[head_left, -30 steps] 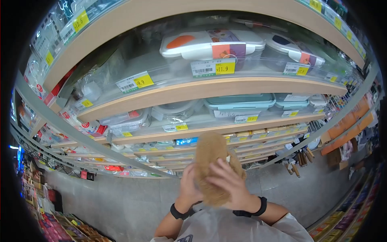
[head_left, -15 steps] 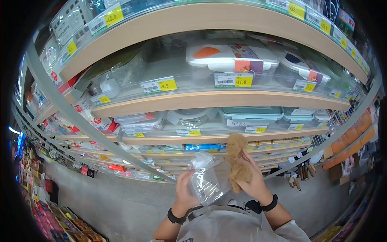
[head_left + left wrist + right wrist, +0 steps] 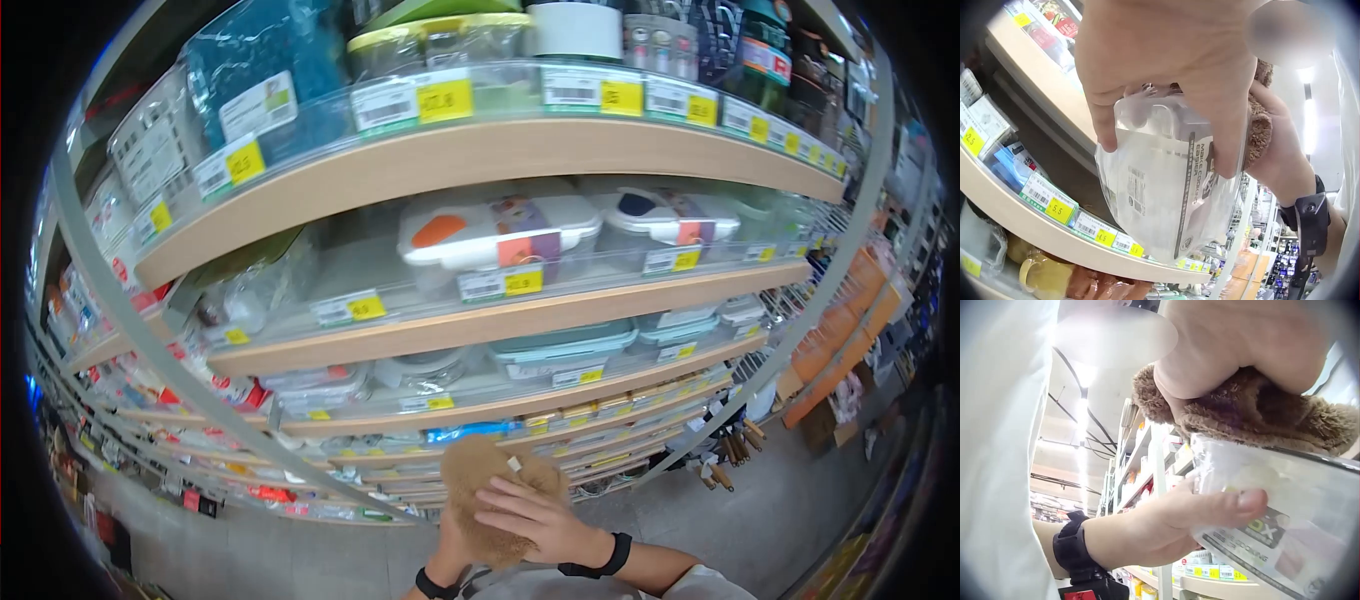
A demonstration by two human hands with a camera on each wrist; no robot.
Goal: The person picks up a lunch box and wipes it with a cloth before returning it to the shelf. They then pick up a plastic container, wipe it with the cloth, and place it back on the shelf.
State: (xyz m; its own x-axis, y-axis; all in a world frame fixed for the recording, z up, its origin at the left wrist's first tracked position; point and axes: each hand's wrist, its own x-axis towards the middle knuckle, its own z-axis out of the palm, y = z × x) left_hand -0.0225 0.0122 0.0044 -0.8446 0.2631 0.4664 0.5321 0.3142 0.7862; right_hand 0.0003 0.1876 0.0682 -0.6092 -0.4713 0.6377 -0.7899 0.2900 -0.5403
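Around plush toy (image 3: 478,478), right fingers (image 3: 505,493)

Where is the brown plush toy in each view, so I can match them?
Head: brown plush toy at bottom centre, below the shelves.
Left wrist: a fuzzy strip at the right, behind the clear packet.
Right wrist: upper centre-right, above that packet.
Shared landmark: the right hand, its grip on the toy in every view.

right hand (image 3: 1241,350) gripping brown plush (image 3: 1247,419), left hand (image 3: 1166,531) holding clear packet (image 3: 1285,512) (printed label)
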